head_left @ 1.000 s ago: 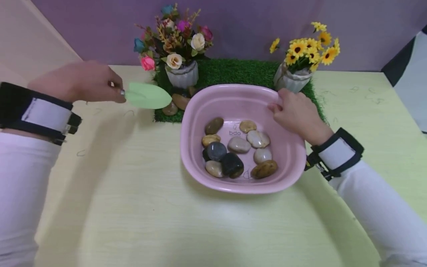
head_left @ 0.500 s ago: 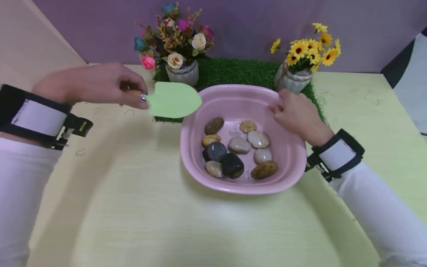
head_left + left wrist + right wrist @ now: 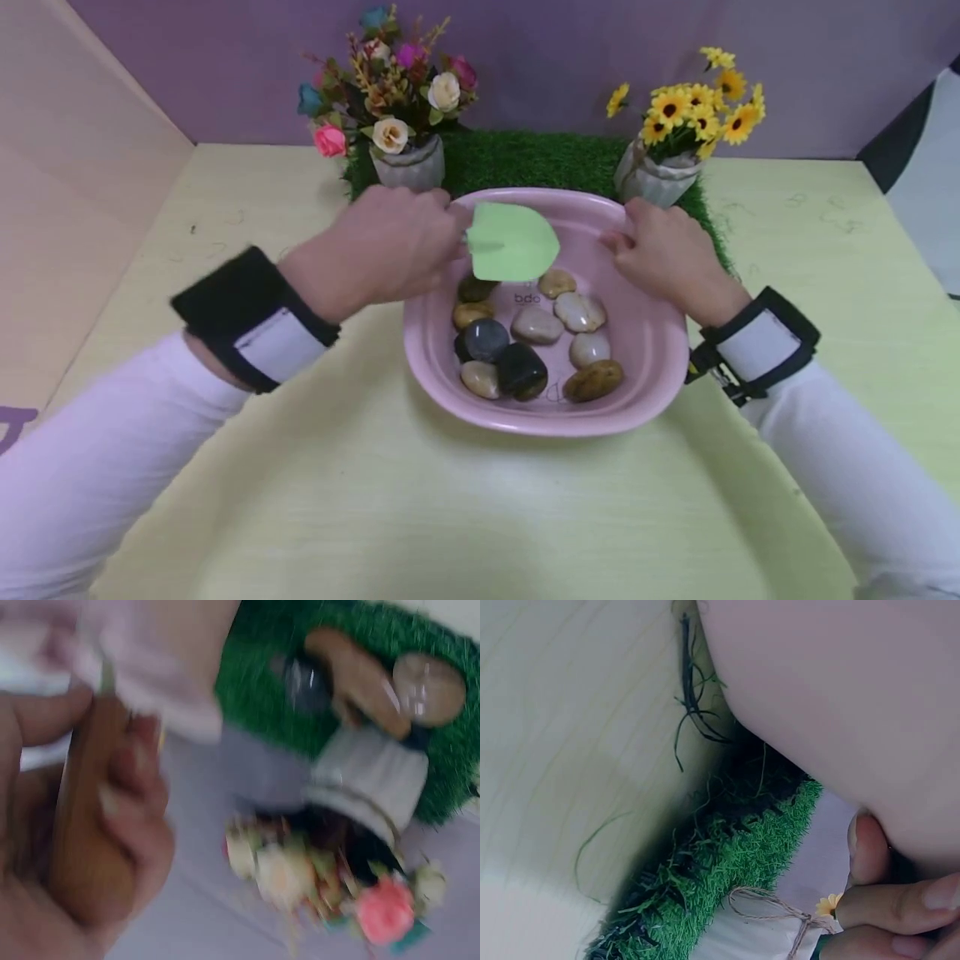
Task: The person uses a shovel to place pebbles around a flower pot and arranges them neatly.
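Observation:
In the head view a pink basin (image 3: 435, 392) stands on the table, with several smooth stones (image 3: 536, 325) on its bottom. The left hand (image 3: 382, 242) grips a small trowel by its wooden handle (image 3: 94, 817). Its pale green blade (image 3: 513, 242) hangs over the left and middle part of the basin, above the stones, and hides some of the basin's far wall. The right hand (image 3: 667, 254) holds the basin's far right rim, thumb on the inner side. From the right wrist view, the curled fingers (image 3: 900, 907) are against the basin's edge.
A strip of artificial grass (image 3: 525, 158) lies behind the basin. On it stand a pot of mixed flowers (image 3: 408, 162) and a pot of yellow flowers (image 3: 660, 171). Loose stones (image 3: 360, 675) lie near the mixed-flower pot. A purple wall (image 3: 540, 67) closes off the back.
The left hand has carried the trowel rightward, from beside the grass strip to over the basin. The right hand and the basin have stayed in place.

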The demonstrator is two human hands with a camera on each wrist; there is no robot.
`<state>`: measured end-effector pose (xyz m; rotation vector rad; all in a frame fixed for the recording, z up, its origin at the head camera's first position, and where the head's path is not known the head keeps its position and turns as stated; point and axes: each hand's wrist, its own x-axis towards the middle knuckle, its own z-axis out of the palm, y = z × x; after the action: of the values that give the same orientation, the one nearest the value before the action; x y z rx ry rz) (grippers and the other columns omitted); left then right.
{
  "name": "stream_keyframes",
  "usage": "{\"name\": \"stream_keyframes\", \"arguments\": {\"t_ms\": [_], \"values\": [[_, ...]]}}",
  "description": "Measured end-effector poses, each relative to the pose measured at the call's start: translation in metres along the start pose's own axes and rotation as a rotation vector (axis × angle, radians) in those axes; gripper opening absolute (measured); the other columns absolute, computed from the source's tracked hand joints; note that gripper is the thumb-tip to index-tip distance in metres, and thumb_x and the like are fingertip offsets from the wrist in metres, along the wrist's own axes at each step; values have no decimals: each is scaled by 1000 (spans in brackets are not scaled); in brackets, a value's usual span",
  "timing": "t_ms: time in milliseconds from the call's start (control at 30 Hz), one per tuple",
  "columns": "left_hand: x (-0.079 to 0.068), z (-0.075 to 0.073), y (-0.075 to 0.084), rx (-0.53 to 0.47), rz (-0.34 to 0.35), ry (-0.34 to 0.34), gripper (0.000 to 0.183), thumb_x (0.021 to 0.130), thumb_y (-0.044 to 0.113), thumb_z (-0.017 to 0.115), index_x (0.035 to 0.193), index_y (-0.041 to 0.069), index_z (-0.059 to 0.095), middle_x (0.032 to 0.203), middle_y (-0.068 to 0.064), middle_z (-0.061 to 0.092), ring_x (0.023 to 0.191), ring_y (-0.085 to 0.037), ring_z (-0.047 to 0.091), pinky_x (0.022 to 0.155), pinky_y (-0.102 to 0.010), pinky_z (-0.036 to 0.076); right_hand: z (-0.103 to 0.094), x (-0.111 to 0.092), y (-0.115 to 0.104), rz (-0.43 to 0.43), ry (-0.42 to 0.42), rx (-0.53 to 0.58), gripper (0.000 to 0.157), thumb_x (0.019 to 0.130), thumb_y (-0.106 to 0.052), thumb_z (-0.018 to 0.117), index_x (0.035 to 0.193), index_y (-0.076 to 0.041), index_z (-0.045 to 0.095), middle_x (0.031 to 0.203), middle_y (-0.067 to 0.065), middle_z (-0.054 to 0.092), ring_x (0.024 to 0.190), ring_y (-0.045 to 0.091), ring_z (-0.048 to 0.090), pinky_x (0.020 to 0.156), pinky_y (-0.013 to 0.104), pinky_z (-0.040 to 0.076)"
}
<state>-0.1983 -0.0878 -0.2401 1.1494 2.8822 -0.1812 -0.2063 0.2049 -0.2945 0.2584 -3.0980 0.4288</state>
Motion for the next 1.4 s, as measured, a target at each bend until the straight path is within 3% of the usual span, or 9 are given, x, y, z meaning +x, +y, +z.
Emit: {"name": "stream_keyframes", "arguments": {"t_ms": [133,267,333,467,667,900,1167,1300,1400], "values": [[10,28,19,184,50,134,28,101,13,49,121,-4,59,102,-20,66,73,-27,65,58,-39,56,0,0,0,0,2,11,31,100,-30,50,97,1,52,71,17,53,58,29,56,47,36,41],[10,49,29,306,63,297,24,100,3,47,114,-7,63,98,-18,66,71,-23,65,60,-35,58,2,1,0,-9,3,34,32,100,-29,51,100,2,53,72,17,54,57,28,56,46,35,42],[9,53,33,331,46,364,21,100,2,47,108,-5,65,94,-16,66,72,-23,66,59,-34,59,2,0,-1,-8,0,43,32,100,-29,51,101,3,54,72,17,55,57,27,57,46,35,43],[9,58,35,324,15,431,19,100,4,49,104,-2,67,92,-15,66,70,-24,67,54,-35,58,2,-1,-1,-12,4,32,32,100,-30,51,99,2,54,72,16,54,57,27,56,47,35,42],[12,58,35,298,57,425,19,99,4,52,103,-2,70,92,-13,69,64,-20,66,56,-33,58,0,-1,0,-1,0,16,30,99,-29,52,97,1,53,72,16,54,58,28,56,47,35,42],[16,59,34,282,55,413,20,99,6,51,101,-1,70,90,-12,70,64,-20,66,55,-33,56,1,0,1,3,-9,22,31,99,-30,52,97,1,54,72,15,54,58,27,56,47,35,42],[21,59,31,169,84,293,18,96,14,59,104,0,66,91,-13,68,71,-22,66,65,-36,57,0,1,0,4,-15,20,31,99,-29,52,100,2,54,74,16,55,58,27,57,48,35,43],[21,58,31,217,65,273,23,95,18,61,109,1,66,98,-13,70,81,-27,69,78,-41,57,0,1,0,3,-16,18,31,99,-29,52,99,2,54,73,16,55,58,27,57,48,35,43],[21,58,32,294,47,311,22,96,15,61,111,0,67,100,-14,71,88,-29,69,87,-43,53,-1,1,1,3,-17,17,31,99,-29,52,98,1,54,73,16,54,58,27,56,47,35,43]]}}
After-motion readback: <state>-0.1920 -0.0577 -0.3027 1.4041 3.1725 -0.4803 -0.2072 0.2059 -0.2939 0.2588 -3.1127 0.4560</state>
